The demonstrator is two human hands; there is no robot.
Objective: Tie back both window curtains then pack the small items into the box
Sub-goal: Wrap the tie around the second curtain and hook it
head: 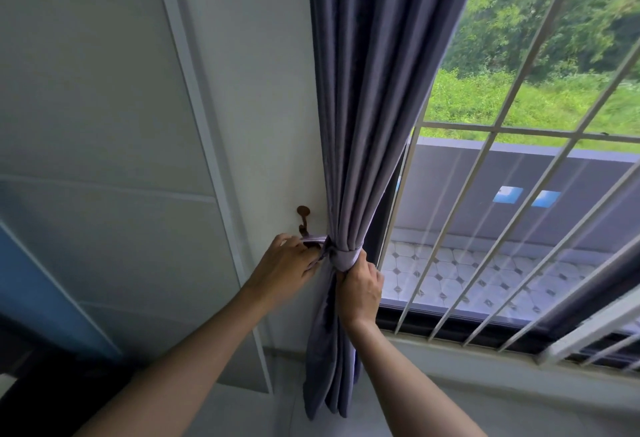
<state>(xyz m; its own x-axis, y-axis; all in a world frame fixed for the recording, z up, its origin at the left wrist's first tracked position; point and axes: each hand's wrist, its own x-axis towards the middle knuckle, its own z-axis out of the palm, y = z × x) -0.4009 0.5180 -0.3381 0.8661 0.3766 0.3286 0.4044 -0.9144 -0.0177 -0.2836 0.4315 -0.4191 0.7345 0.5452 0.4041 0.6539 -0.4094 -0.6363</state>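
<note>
A grey-purple curtain (pixel 374 90) hangs at the left side of the window, gathered into a narrow bundle. A matching fabric tieback (pixel 346 257) wraps around the bundle at its waist. My left hand (pixel 287 263) pinches the tieback's loose end beside a small brown wall hook (pixel 303 218). My right hand (pixel 360 289) grips the gathered curtain just under the tieback, thumb against the band. The tieback's end sits just below the hook; whether it is looped on it is hidden by my fingers. No box or small items are in view.
White window bars (pixel 491 229) cover the glass to the right, with a balcony wall and greenery outside. A white wall with a vertical trim strip (pixel 207 159) stands to the left. The sill (pixel 485 353) runs below the window.
</note>
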